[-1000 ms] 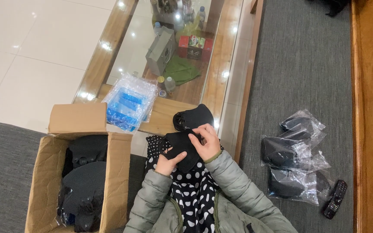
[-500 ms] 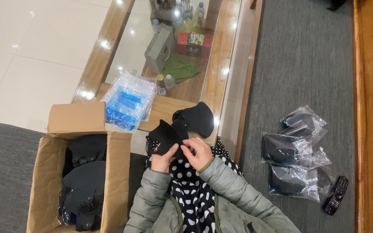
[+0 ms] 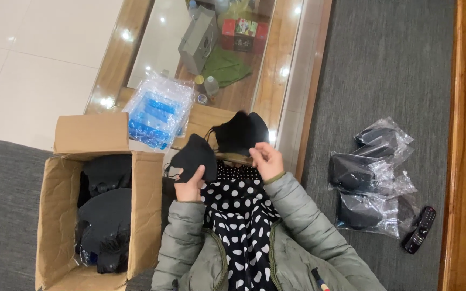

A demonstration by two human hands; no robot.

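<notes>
left hand [image 3: 190, 188] pinches the lower edge of a black face mask [image 3: 194, 156], thumb in front, the mask standing upright above the fist with its ear loop [image 3: 172, 171] dangling at the left. right hand [image 3: 266, 160] is loosely curled, fingertips at the lower edge of a second black mask [image 3: 241, 132], which it holds up just beside the first; whether the grip is a full pinch cannot be told. both masks hang in the air over the lap, above a black-and-white dotted garment [image 3: 241, 215] and between green padded sleeves [image 3: 182, 242]. judged from their droop, the masks are light, soft and limp, not fragile; the firmest hold is along a hem or at the ear loops, since the middle panel would fold. to the left, an open cardboard box [image 3: 52, 215] holds more black pieces. ahead, a clear bag of blue items [image 3: 157, 110] lies on the edge of a glass-topped table [image 3: 292, 81]. to the right, on the grey sofa [image 3: 384, 70], lie clear bagged black masks [image 3: 370, 178] and a black remote control [image 3: 419, 229].
</notes>
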